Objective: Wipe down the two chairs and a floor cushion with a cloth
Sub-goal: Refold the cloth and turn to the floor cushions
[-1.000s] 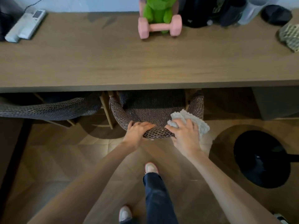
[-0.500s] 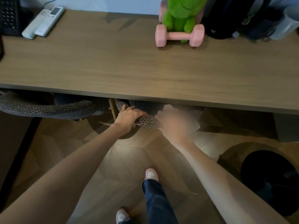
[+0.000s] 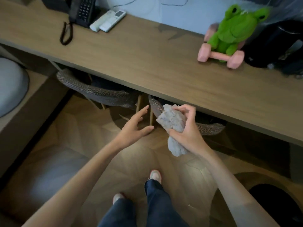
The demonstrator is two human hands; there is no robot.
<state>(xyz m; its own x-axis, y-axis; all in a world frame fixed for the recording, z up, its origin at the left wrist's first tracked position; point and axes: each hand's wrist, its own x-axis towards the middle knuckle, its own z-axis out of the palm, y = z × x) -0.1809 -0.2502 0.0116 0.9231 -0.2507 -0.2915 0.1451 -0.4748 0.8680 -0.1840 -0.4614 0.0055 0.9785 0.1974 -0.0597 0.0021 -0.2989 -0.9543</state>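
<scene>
Head view shows my right hand [image 3: 185,128] gripping the bunched cloth [image 3: 172,122] above the right chair [image 3: 206,127] under the desk [image 3: 147,63], my left hand [image 3: 134,126] spread wide and empty near the left chair [image 3: 98,92], which I should steady before wiping its rim.

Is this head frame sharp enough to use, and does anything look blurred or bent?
Head view: the hands and the crumpled grey cloth are fairly sharp; the green frog plush is slightly soft; the long wooden desk runs tilted from wide-angle distortion; the chairs beneath sit in shadow.
</scene>
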